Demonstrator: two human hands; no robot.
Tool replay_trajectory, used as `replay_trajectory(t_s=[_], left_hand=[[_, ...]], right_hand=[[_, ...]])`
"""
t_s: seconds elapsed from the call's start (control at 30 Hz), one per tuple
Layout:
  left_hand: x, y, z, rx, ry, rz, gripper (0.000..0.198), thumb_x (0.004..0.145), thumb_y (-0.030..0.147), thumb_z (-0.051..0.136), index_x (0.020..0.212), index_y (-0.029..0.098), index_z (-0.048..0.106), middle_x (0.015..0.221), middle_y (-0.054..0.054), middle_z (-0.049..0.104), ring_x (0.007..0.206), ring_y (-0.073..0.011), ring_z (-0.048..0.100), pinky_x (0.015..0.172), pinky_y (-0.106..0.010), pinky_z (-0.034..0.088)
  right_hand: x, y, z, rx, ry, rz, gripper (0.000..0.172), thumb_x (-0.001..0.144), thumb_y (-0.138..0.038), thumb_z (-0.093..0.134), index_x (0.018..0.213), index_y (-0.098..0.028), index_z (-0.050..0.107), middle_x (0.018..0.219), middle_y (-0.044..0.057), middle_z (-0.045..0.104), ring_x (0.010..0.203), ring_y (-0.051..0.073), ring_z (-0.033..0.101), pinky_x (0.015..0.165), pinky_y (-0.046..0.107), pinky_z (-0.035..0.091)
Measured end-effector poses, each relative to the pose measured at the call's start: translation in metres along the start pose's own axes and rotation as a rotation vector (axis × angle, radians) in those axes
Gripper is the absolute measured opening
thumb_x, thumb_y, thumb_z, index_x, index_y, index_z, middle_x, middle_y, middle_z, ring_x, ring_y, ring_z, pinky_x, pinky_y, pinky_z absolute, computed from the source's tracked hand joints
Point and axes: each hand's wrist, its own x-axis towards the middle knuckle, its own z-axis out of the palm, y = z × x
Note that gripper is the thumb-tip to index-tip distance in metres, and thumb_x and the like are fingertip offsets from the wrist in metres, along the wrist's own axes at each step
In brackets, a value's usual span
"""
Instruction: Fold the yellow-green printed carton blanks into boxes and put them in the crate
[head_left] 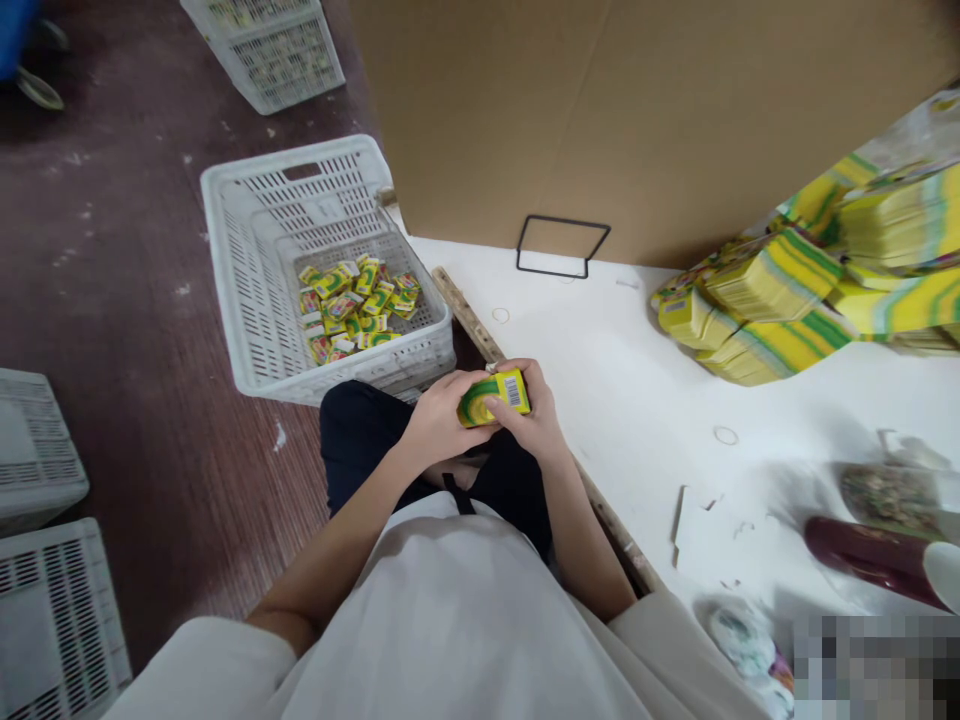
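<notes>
Between my two hands, just above my lap, is a small yellow and green carton (478,404) with a barcode on one face. My left hand (442,415) grips its left end, and my right hand (534,415) holds the right end with the thumb across the front. Left of my knees a white plastic crate (251,300) stands on the floor. Several similar small cartons (360,305) lie loosely heaped at its bottom. On the white table (600,350) at my right, bundled stacks of flat yellow and green cartons (765,290) are piled up.
A large cardboard sheet (600,120) rises behind the table, with a black wire frame (562,247) before it. Toward the right lie a maroon flask (870,555) and a rubber band (725,435). More white crates (45,620) stand on the floor at left.
</notes>
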Motion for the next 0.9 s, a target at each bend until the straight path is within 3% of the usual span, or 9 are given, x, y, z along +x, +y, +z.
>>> replay_trajectory(t_s=[0.17, 0.3, 0.53, 0.67, 0.9], left_hand=[[0.001, 0.001, -0.001, 0.022, -0.006, -0.022, 0.054, 0.073, 0.033, 0.079, 0.122, 0.019, 0.06, 0.115, -0.011, 0.072, 0.106, -0.0285, 0.07, 0.094, -0.043, 0.057], [0.001, 0.001, -0.001, 0.029, -0.014, -0.037, 0.054, 0.074, 0.034, 0.08, 0.122, 0.018, 0.061, 0.116, -0.013, 0.072, 0.108, -0.0293, 0.07, 0.095, -0.045, 0.056], [0.005, 0.001, -0.007, -0.049, 0.034, -0.119, 0.052, 0.074, 0.036, 0.079, 0.12, 0.019, 0.063, 0.113, -0.01, 0.074, 0.102, -0.0265, 0.072, 0.09, -0.04, 0.058], [0.006, -0.002, -0.009, -0.053, 0.078, -0.202, 0.056, 0.073, 0.038, 0.081, 0.122, 0.018, 0.063, 0.117, -0.011, 0.074, 0.104, -0.0278, 0.072, 0.093, -0.041, 0.057], [0.003, -0.005, -0.009, -0.026, 0.08, -0.295, 0.056, 0.072, 0.036, 0.081, 0.122, 0.018, 0.064, 0.117, -0.011, 0.075, 0.104, -0.0285, 0.073, 0.093, -0.043, 0.058]], right_hand=[[-0.001, 0.001, 0.002, 0.092, -0.035, -0.013, 0.047, 0.09, -0.053, 0.066, 0.125, -0.026, 0.049, 0.126, 0.01, 0.063, 0.116, 0.024, 0.063, 0.103, 0.045, 0.052], [-0.001, 0.002, 0.001, 0.054, -0.043, -0.013, 0.038, 0.095, -0.054, 0.059, 0.12, -0.026, 0.053, 0.122, 0.009, 0.065, 0.113, 0.024, 0.065, 0.101, 0.044, 0.053], [-0.002, 0.006, 0.0, 0.06, -0.1, -0.041, 0.081, 0.087, -0.07, 0.06, 0.15, -0.024, 0.037, 0.147, 0.014, 0.053, 0.134, 0.029, 0.055, 0.114, 0.048, 0.046], [-0.001, 0.005, 0.002, -0.076, -0.062, -0.03, 0.064, 0.099, -0.062, 0.045, 0.153, -0.028, 0.042, 0.156, 0.009, 0.049, 0.145, 0.026, 0.045, 0.123, 0.047, 0.036], [0.001, 0.013, 0.006, -0.163, -0.042, -0.075, 0.051, 0.101, -0.046, 0.051, 0.149, -0.028, 0.051, 0.147, 0.008, 0.059, 0.134, 0.025, 0.057, 0.115, 0.044, 0.045]])
